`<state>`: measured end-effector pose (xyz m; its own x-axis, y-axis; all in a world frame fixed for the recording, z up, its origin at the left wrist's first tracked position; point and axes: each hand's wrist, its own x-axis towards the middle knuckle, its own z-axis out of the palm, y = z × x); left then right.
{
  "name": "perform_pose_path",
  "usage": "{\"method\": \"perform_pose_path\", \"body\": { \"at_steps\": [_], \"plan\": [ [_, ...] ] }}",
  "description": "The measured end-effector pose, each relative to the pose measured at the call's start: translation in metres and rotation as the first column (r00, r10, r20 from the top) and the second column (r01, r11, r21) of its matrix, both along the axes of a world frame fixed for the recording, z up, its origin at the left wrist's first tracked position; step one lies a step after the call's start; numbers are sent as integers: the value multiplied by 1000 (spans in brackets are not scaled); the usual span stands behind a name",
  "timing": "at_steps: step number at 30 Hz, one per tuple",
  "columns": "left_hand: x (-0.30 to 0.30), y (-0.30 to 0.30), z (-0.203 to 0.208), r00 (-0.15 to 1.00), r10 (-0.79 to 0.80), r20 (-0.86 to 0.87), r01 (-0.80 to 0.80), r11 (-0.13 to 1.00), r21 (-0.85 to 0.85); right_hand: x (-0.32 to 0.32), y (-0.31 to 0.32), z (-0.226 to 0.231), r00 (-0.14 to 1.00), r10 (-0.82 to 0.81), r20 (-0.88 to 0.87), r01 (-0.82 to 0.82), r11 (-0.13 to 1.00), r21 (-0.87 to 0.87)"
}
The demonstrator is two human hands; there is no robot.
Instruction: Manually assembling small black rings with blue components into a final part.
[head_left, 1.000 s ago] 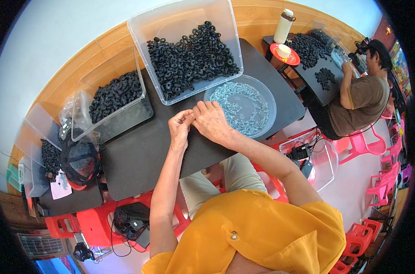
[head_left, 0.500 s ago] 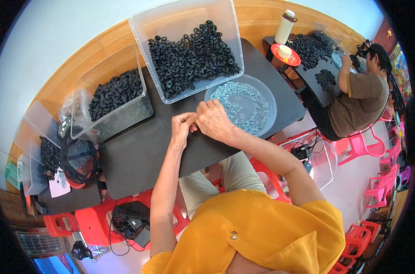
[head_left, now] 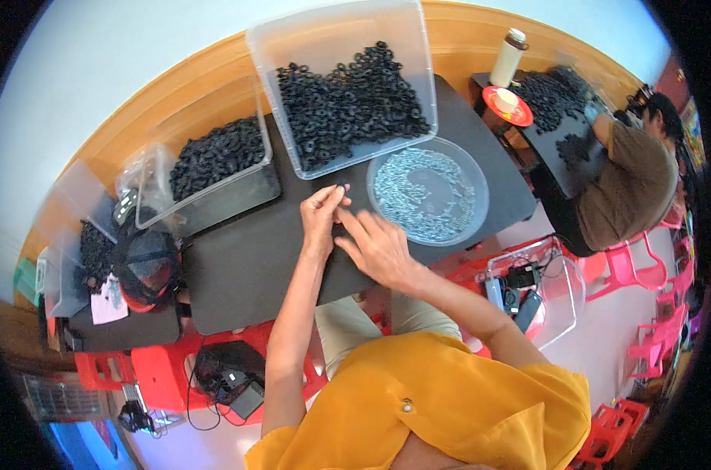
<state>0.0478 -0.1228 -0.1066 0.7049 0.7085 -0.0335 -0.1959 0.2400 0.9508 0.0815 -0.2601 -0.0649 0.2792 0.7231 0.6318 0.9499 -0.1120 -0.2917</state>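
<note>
My left hand (head_left: 321,222) is raised over the dark table, with its thumb and fingers pinched together. A small black part (head_left: 346,187) shows at its fingertips, mostly hidden by them. Close beside it, my right hand (head_left: 379,249) has its fingers stretched out and apart, and I see nothing in it. Just beyond the right hand stands a round clear tub (head_left: 481,210) of small silvery metal pieces (head_left: 402,192). Behind both hands, a tilted clear bin (head_left: 261,55) holds a heap of small black ring-shaped parts (head_left: 348,106).
Left of the tilted bin stands another clear bin (head_left: 230,196) of black parts. A black cap (head_left: 146,262) lies at the table's left end. To the right, a co-worker (head_left: 626,184) sits at a table with black parts, a bottle (head_left: 509,59) and a red plate (head_left: 518,117).
My right hand has drawn back from the left and its fingers have spread. The left hand keeps its pinch. The whole view has shifted slightly, and the co-worker leans further forward.
</note>
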Motion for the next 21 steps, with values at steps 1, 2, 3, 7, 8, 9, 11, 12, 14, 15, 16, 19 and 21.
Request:
{"method": "perform_pose_path", "body": {
  "at_steps": [1,2,3,7,8,9,11,12,14,15,16,19,21],
  "plan": [
    [-2,0,9,1000,-2,6,2,1000,6,-7,-6,-11,998,24,-64,-27,999,-33],
    [-3,1,20,1000,9,20,-9,1000,25,-12,-12,-22,991,48,-127,-57,996,-65],
    [-8,1,34,998,33,49,-36,998,57,-15,-16,-31,980,46,-193,-65,993,-95],
    [-24,17,86,981,155,116,-176,965,195,-15,-23,-41,984,43,-173,-55,996,-66],
    [-27,31,91,971,209,120,-233,941,245,-13,-24,-42,983,41,-181,-54,997,-63],
    [-33,45,102,954,277,113,-299,907,296,-11,-23,-43,981,40,-189,-52,997,-58],
    [-46,90,115,914,392,105,-396,806,439,-10,-22,-48,982,53,-180,-61,997,-37],
    [-54,117,121,863,502,61,-470,752,463,-12,-22,-48,983,80,-164,-85,996,-25],
    [-69,156,132,854,511,103,-485,707,514,-16,-22,-45,984,68,-162,-71,997,-12],
    [-72,169,134,823,565,66,-502,667,551,-16,-21,-47,982,92,-164,-94,995,-9],
    [-73,175,135,826,558,80,-496,651,575,-14,-20,-49,980,111,-165,-113,994,-6],
    [-59,148,136,833,540,122,-492,622,610,-11,-20,-54,983,71,-170,-71,997,8],
    [-47,122,130,847,508,158,-483,610,627,-10,-23,-55,984,64,-163,-65,998,0]
  ]
}}
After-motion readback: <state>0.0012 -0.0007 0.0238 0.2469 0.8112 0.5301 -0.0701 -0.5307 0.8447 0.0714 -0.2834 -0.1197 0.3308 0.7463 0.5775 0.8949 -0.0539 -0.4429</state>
